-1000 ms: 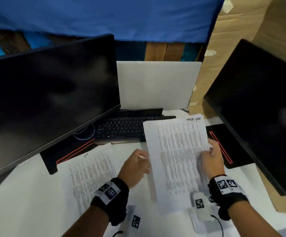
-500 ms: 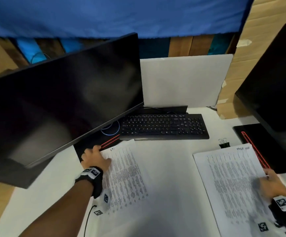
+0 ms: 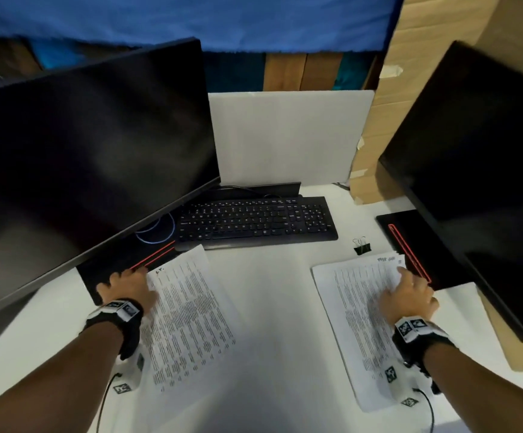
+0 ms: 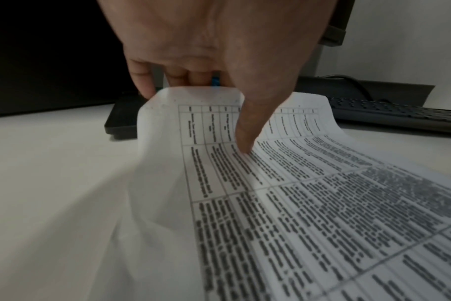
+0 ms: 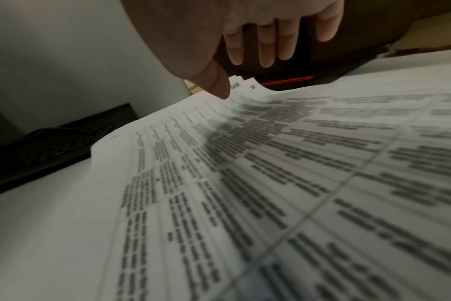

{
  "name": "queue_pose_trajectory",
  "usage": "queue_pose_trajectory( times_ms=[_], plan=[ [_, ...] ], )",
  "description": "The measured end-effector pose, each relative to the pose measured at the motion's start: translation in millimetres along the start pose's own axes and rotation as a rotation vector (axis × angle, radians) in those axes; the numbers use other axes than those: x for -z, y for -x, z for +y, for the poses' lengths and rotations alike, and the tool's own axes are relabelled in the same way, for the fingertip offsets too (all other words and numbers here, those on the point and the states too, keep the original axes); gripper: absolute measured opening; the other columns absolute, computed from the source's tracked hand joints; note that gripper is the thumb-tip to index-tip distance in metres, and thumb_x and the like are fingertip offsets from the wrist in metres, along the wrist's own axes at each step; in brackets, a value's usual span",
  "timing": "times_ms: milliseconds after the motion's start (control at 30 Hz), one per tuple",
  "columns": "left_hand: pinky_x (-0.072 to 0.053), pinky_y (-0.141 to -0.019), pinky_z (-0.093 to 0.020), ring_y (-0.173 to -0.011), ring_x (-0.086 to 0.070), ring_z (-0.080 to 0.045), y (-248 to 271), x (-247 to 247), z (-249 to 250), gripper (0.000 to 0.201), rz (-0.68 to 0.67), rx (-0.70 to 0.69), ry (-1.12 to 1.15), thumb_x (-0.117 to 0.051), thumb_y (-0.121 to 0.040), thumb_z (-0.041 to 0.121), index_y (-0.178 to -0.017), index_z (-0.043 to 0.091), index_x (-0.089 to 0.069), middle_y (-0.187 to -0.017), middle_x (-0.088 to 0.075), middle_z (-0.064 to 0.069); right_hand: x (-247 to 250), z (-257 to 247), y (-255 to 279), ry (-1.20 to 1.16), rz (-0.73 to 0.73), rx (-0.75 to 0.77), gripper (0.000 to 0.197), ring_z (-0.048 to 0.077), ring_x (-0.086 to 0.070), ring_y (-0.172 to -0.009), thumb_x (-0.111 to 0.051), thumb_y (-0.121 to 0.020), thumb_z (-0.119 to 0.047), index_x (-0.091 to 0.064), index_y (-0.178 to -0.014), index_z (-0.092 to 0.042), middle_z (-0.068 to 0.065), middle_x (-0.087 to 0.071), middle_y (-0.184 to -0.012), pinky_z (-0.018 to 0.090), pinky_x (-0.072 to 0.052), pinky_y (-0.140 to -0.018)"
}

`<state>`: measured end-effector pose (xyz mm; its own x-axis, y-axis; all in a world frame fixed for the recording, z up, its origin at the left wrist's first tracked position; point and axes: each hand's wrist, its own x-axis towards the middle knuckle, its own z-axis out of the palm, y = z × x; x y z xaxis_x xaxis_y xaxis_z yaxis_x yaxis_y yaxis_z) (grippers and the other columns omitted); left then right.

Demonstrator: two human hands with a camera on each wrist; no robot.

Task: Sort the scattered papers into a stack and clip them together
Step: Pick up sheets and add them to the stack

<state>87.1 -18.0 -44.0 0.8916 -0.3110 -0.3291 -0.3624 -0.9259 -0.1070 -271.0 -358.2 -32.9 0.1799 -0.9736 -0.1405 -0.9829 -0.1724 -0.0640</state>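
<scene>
Left hand [image 4: 206,51] pinches the top corner of the loose sheet [image 3: 188,310] by the left monitor, probably to carry it over to the stack [image 3: 357,320] that the right hand [image 3: 408,296] pins flat with spread fingers, binder clip [image 3: 362,246] waiting just beyond.

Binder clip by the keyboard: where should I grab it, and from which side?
Pinch the binder clip by its two wire handles, which point away toward the keyboard. Come from above with the right hand, probably easiest: it is the nearer hand, and the black body looks to lie low on the table.
</scene>
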Motion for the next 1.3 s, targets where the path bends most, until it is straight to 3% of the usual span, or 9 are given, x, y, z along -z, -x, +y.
queue_pose_trajectory(
  times_ms=[200,333,467,567,700,800,933,1067,1300],
  plan=[
    [-0.026,-0.108,-0.046,-0.116,-0.058,-0.023,21,31,34,0.038,0.034,-0.211,0.142,-0.043,-0.096,0.031,-0.133,0.030,-0.050,-0.124,-0.064,0.000,9,-54,22,-0.313,0.016,0.347,0.047,0.027,-0.048,-0.120,-0.056,-0.089,-0.032,-0.047,-0.134,-0.019,0.010,-0.050,-0.134,0.044,-0.037,-0.103],
    [-0.035,-0.107,-0.041,-0.118,-0.057,-0.027,38,60,71,0.036,0.054,-0.468,0.284,-0.045,-0.098,0.031,-0.132,0.026,-0.053,-0.128,-0.064,-0.004,24,-109,56,-0.595,-0.300,0.701,0.071,0.007,-0.040,-0.126,-0.065,-0.084,-0.046,-0.035,-0.144,-0.026,-0.012,-0.041,-0.137,0.033,-0.036,-0.107],
    [-0.050,-0.089,-0.040,-0.085,-0.065,-0.021,52,89,92,0.013,0.034,-0.642,0.548,-0.053,-0.092,0.025,-0.090,0.037,-0.059,-0.086,-0.071,0.003,32,-131,65,-0.845,-0.626,0.587,0.047,0.003,-0.063,-0.107,-0.068,-0.087,-0.025,-0.051,-0.130,-0.026,-0.014,-0.065,-0.119,0.037,-0.048,-0.101],
    [-0.050,-0.083,-0.030,-0.085,-0.064,-0.013,56,101,96,0.009,0.120,-0.634,0.726,-0.062,-0.088,0.023,-0.090,0.031,-0.065,-0.086,-0.069,0.011,44,-127,61,-0.910,-0.472,0.501,0.018,0.023,-0.070,-0.096,-0.058,-0.093,-0.018,-0.066,-0.109,-0.021,-0.004,-0.074,-0.101,0.043,-0.055,-0.089],
    [-0.055,-0.081,-0.029,-0.094,-0.067,-0.017,57,103,99,0.021,0.041,-0.468,1.247,-0.070,-0.085,0.011,-0.102,0.023,-0.064,-0.096,-0.071,0.002,68,-109,63,-1.173,-0.312,0.380,0.019,0.009,-0.069,-0.095,-0.053,-0.095,-0.011,-0.066,-0.105,-0.021,-0.006,-0.073,-0.101,0.029,-0.053,-0.089],
    [-0.052,-0.070,-0.016,-0.091,-0.070,-0.013,77,108,117,0.021,-0.054,-0.470,1.448,-0.064,-0.088,0.003,-0.097,0.022,-0.065,-0.091,-0.074,0.002,91,-90,67,-1.388,-0.229,0.301,0.019,0.005,-0.070,-0.083,-0.050,-0.095,-0.005,-0.064,-0.096,-0.019,-0.007,-0.074,-0.090,0.017,-0.054,-0.071],
    [-0.056,-0.080,-0.022,-0.096,-0.071,-0.008,117,110,162,0.024,-0.203,-0.664,1.499,-0.059,-0.093,0.003,-0.107,0.020,-0.067,-0.104,-0.075,0.004,119,-57,61,-1.409,-0.045,0.244,0.028,-0.008,-0.060,-0.056,-0.047,-0.094,0.002,-0.052,-0.075,-0.018,-0.016,-0.064,-0.069,0.007,-0.044,-0.053],
    [-0.056,-0.071,-0.023,-0.082,-0.070,-0.001,143,99,206,0.022,-0.281,-0.689,1.406,-0.059,-0.094,0.012,-0.109,0.025,-0.068,-0.102,-0.075,0.006,129,-19,36,-1.220,0.109,0.164,0.020,0.006,-0.061,-0.078,-0.046,-0.089,0.001,-0.058,-0.089,-0.015,-0.009,-0.067,-0.085,0.022,-0.046,-0.069],
    [-0.049,-0.047,-0.021,-0.051,-0.063,-0.010,168,47,262,0.018,-0.579,-0.560,1.016,-0.059,-0.090,0.014,-0.073,0.014,-0.060,-0.075,-0.067,-0.007,80,32,-21,-0.677,-0.129,-0.058,0.023,0.034,-0.062,-0.089,-0.042,-0.083,-0.007,-0.059,-0.099,-0.011,0.015,-0.066,-0.097,0.037,-0.051,-0.077]
  ],
)
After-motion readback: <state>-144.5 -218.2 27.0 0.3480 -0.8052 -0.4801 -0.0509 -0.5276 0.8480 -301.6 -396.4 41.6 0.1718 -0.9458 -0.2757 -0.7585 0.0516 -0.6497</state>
